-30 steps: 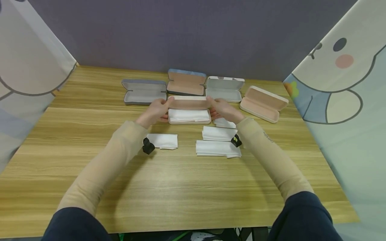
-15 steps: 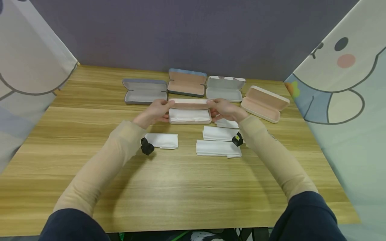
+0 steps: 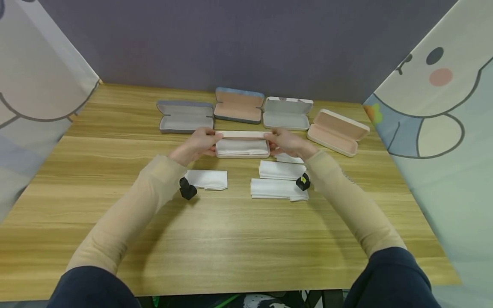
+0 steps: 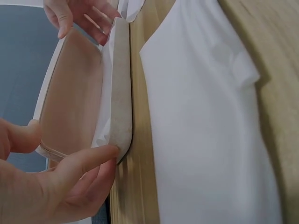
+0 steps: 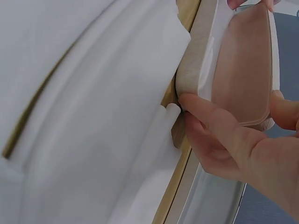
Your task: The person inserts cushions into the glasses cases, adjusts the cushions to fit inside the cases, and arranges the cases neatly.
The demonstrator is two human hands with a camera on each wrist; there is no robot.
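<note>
Change over the last second: the lid (image 3: 243, 134) of the middle case (image 3: 243, 156) has tipped further forward and down, level at both ends, while the base sits in about the same spot. My reading: closing is well along but unfinished; a gap remains, with the folded cloth inside (image 3: 242, 147) showing through it.

Pose, left to right. Left arm reaches forward and inward over the table (image 3: 239, 239), its wrist just above a loose cloth (image 3: 209, 179). Left hand (image 3: 197, 145) grips the case's left end, thumb on the lid's corner, a finger on the base's corner. The case stands near the middle of the table, in front of the row of open cases (image 3: 239, 112). Right hand (image 3: 286, 143) mirrors this at the right end (thumb likewise on the lid), its forearm angled in beside three more loose cloths (image 3: 279, 188).
</note>
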